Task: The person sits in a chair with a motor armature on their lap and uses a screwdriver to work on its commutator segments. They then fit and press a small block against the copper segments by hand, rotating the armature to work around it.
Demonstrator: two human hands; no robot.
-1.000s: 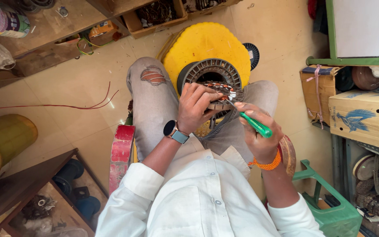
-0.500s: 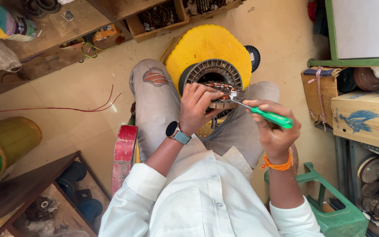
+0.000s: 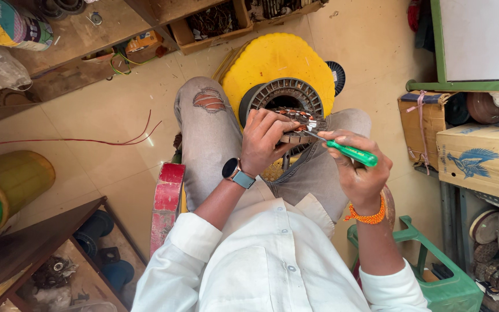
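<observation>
While you sat with knees apart over the tiled floor (image 3: 116, 115), the stator (image 3: 287, 107), a grey ribbed ring wound with copper coils, rested on your lap against a yellow disc (image 3: 278, 58) that stood just behind it. Your left hand (image 3: 264, 141) lay on the near rim of the stator, fingers curled down and closed over the windings, a watch (image 3: 238, 173) strapped at the wrist. Your right hand (image 3: 359, 176) hovered just right of the stator, fingers wrapped tight round the green handle of a screwdriver (image 3: 342, 149), its metal tip touching the coils beside your left fingertips. An orange bead band (image 3: 368, 216) circled that wrist. White shirt sleeves were rolled back on both arms. Left of the stator, your torn grey jeans (image 3: 209, 133) covered the raised knee, and a red stool edge (image 3: 166, 202) showed below it. Red wires (image 3: 88, 138) trailed across the floor well left of the stator. Farther left stood a yellow-and-green spool (image 3: 1, 190) and wooden shelves (image 3: 64, 34). Right of the stator were cardboard boxes (image 3: 480, 156), and a green plastic stool (image 3: 428, 271) stood near your right elbow. A small black wheel (image 3: 336, 75) peeked from behind the disc.
</observation>
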